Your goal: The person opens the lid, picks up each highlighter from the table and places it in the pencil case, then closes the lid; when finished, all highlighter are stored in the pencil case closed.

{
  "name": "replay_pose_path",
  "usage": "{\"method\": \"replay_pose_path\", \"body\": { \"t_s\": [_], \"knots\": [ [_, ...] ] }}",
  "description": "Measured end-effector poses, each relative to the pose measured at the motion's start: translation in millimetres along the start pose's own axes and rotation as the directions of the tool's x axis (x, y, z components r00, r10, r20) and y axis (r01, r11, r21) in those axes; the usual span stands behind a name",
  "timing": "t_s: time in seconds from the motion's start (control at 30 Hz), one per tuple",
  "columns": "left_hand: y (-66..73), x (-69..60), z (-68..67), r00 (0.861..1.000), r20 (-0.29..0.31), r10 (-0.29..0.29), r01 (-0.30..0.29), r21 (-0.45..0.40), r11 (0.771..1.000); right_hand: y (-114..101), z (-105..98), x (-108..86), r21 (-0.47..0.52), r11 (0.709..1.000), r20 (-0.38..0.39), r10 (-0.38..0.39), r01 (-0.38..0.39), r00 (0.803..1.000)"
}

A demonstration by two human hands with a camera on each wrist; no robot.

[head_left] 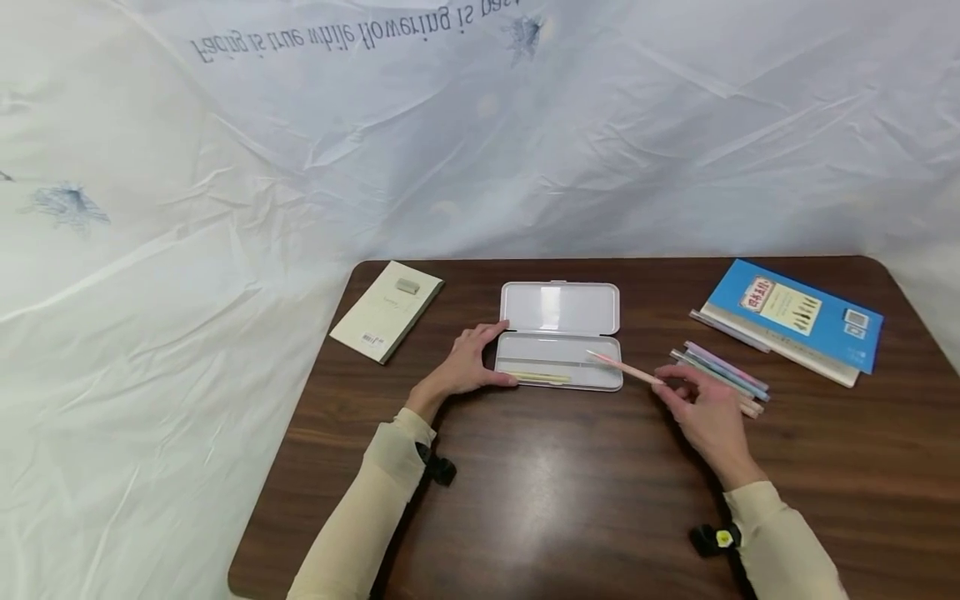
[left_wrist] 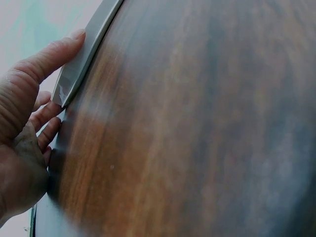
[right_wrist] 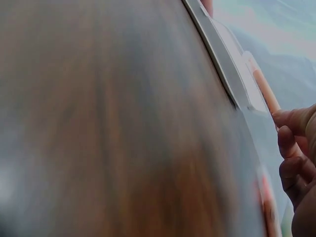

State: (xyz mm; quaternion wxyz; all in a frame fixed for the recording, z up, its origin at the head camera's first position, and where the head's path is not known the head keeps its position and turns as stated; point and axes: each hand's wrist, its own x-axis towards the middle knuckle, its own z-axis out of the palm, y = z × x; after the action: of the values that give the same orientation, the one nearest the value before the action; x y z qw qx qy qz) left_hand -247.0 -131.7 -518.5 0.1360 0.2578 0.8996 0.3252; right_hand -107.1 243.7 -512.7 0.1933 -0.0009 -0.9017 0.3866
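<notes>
An open white pencil case [head_left: 555,361] lies on the table, its lid [head_left: 525,307] folded back. Along its front side lies a yellow pen or pencil [head_left: 540,377]. My left hand [head_left: 471,362] holds the case at its left end, thumb on the front edge and index finger near the hinge. In the left wrist view, the thumb [left_wrist: 54,54] rests against the case's side. My right hand [head_left: 705,412] pinches a slim pink pen [head_left: 626,367] by one end. The pen's far end points left, over the right part of the case.
Several pens [head_left: 723,371] lie beside the right hand, partly behind it. At back right, a blue book [head_left: 825,321] overlaps a pale notebook [head_left: 795,348], with another pen [head_left: 729,331] alongside. A cream notebook [head_left: 378,321] at left bears a small eraser-like block [head_left: 407,286].
</notes>
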Motion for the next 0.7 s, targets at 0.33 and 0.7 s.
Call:
{"method": "replay_pose_path", "body": {
  "t_s": [0.33, 0.7],
  "knots": [
    [0.5, 0.5, 1.6, 1.000, -0.014, -0.017, 0.018, 0.012, 1.000, -24, 35, 22.8, 0.023, 0.994, 0.120, -0.110, 0.108, 0.987],
    [-2.0, 1.1, 2.0, 1.000, -0.012, -0.015, 0.015, 0.030, 0.999, -46, 68, 40.8, 0.138, 0.974, 0.200, -0.206, 0.180, 0.958]
  ]
}}
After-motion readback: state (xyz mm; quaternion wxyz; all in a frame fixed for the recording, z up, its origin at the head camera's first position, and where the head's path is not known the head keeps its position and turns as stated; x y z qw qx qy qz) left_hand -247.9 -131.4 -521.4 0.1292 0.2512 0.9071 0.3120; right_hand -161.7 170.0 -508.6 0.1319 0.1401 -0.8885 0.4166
